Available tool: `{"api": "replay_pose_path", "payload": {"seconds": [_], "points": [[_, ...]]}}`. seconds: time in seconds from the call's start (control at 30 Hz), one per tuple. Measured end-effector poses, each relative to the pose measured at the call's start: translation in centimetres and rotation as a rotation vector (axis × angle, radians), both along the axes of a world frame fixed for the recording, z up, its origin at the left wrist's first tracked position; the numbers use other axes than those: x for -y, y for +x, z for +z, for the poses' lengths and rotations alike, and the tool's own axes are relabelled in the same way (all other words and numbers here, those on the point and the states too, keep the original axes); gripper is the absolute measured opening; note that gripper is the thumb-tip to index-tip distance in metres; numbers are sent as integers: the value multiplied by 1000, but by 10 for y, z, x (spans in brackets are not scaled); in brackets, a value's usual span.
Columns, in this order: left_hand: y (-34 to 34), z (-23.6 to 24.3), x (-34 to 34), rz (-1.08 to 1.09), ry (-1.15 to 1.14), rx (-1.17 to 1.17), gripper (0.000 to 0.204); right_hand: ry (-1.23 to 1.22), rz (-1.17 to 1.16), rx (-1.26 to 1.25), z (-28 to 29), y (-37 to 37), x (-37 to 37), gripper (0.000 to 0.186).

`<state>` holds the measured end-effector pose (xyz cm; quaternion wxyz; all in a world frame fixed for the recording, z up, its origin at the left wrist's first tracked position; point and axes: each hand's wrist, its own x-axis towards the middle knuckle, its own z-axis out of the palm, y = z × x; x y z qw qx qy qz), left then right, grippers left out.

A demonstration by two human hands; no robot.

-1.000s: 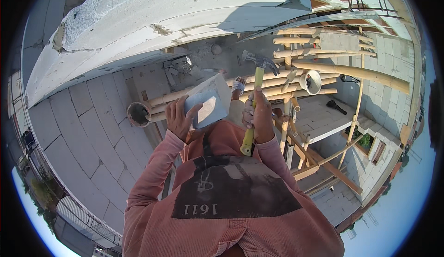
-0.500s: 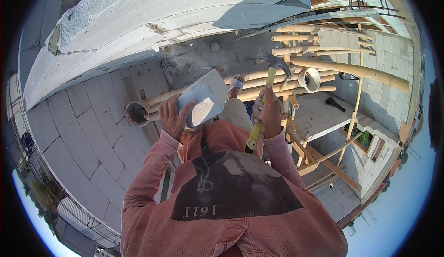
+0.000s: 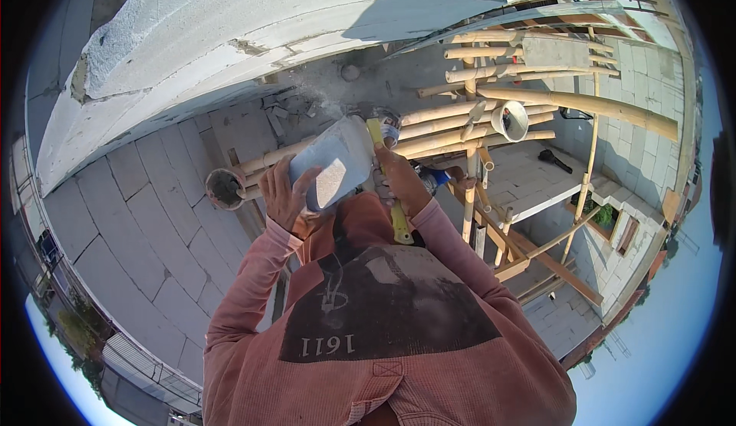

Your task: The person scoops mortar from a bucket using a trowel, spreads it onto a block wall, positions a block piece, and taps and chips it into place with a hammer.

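Fingers [image 3: 273, 184] of the left hand [image 3: 285, 202] are being curled around the left side of a pale block [image 3: 320, 169], with the thumb being laid over its flat face. Box-shaped block is being held out beyond the chest; its smooth, bluish shaded face is being crossed by one bright sunlit patch. By the right hand [image 3: 402, 174], with fingers closed, a hammer [image 3: 399, 223] is being gripped around its yellow handle, the butt being angled toward the ribbed pink garment [image 3: 452, 384]. Hammer head is being blurred at the block's far edge; contact cannot be told. Fine whitish dust [image 3: 326, 96] is being seen beyond. Round, smooth bamboo poles [image 3: 437, 128] are being sunlit; a white bucket [image 3: 510, 121] is being seen beside them. Rough-edged masonry wall [image 3: 253, 19] is being partly shaded.
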<state>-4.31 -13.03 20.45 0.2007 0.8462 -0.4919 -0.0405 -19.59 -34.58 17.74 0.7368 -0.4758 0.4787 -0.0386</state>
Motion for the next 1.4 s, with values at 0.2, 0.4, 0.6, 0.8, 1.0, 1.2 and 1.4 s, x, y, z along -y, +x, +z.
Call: {"api": "replay_pose_path", "payload": {"seconds": [0.2,0.4,0.6,0.8,1.0,1.2,1.4], "points": [[0,16,-3,44,-54,-110,84,359,-201,-86,55,-4,48,42],[0,4,-4,32,-32,-10,83,-284,99,-165,-17,-2,-5,45],[-5,13,-15,83,-81,-83,81,373,-185,-91,54,0,55,42],[-3,18,-5,52,-104,-71,82,-483,222,94,-26,-7,0,43],[-6,28,-27,115,-41,-111,86,273,-123,-131,48,5,45,43],[-2,23,-20,74,-96,-110,89,-119,166,-236,-25,0,0,40],[-7,15,-37,139,-121,-124,87,363,-168,-80,37,17,34,40]]}}
